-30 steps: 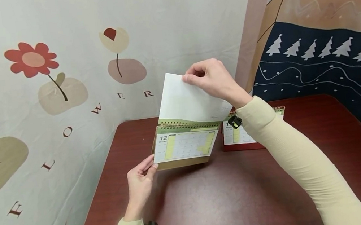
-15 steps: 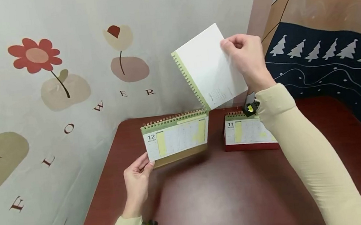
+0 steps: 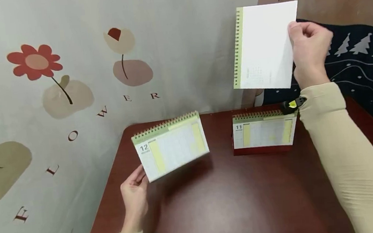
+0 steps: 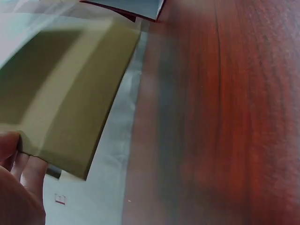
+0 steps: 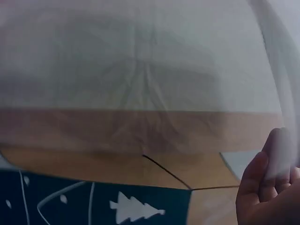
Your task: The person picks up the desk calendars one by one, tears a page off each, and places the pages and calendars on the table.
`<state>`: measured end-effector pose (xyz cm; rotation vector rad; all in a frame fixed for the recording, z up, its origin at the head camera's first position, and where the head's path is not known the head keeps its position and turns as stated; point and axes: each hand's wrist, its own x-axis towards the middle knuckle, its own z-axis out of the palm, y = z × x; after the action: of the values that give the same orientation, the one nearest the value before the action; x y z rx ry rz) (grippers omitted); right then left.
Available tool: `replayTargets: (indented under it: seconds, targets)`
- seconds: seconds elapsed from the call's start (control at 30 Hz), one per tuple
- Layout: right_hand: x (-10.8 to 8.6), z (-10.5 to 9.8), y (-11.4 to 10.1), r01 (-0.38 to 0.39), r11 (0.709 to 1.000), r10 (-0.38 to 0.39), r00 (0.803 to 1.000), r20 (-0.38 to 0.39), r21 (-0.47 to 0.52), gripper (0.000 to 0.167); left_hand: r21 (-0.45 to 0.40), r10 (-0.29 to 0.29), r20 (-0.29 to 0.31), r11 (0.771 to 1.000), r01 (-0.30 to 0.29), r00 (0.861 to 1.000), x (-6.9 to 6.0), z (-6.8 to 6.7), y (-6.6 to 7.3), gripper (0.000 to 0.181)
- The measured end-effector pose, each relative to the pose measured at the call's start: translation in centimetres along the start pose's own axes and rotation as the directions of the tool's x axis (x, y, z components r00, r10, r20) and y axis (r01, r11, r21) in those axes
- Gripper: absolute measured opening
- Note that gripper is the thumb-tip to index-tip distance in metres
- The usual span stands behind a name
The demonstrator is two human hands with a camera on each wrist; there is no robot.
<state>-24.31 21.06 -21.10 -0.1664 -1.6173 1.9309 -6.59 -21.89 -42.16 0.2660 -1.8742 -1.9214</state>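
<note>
On my head feed, the left hand point(image 3: 135, 197) sits between seven and eight o'clock, its thumb and fingers clamped on a desk calendar point(image 3: 172, 148) at its eight o'clock corner. That calendar reads 12 and lies near the centre, toward seven o'clock, tilted with its three o'clock end higher and its ring binding along the top. My left wrist feed shows the same grip on its tan board point(image 4: 91, 101). Out at two o'clock, the right hand point(image 3: 312, 52) pinches a loose white page point(image 3: 265, 45) by its three o'clock edge; a green notched strip runs down the page's nine o'clock side. Between three and four o'clock, I see a second calendar point(image 3: 265, 133), reading 11, standing on the dark red table point(image 3: 232, 209) below the page.
</note>
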Motion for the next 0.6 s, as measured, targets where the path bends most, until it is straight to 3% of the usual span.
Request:
replayTargets:
  seconds: [0.23, 0.4, 0.6]
  targets:
    - [-2.4, -2.1, 0.3, 0.050, 0.975, -0.033, 0.996, 0.082, -0.215, 0.020, -0.053, -0.011, 0.024, 0.998, 0.012, 1.000, 0.8, 1.1, 0.2, 0.043]
    - [-4.8, -3.5, 1.0, 0.056, 0.953, -0.025, 0.994, 0.108, -0.297, 0.028, -0.067, -0.076, 0.008, 0.995, 0.076, 0.997, 0.7, 1.3, -0.1, 0.046]
    - [-8.3, -4.9, 2.1, 0.115, 0.942, -0.054, 0.979, 0.197, -0.314, 0.025, -0.084, -0.074, 0.032, 0.994, 0.076, 0.997, 1.2, 1.8, -0.2, 0.048]
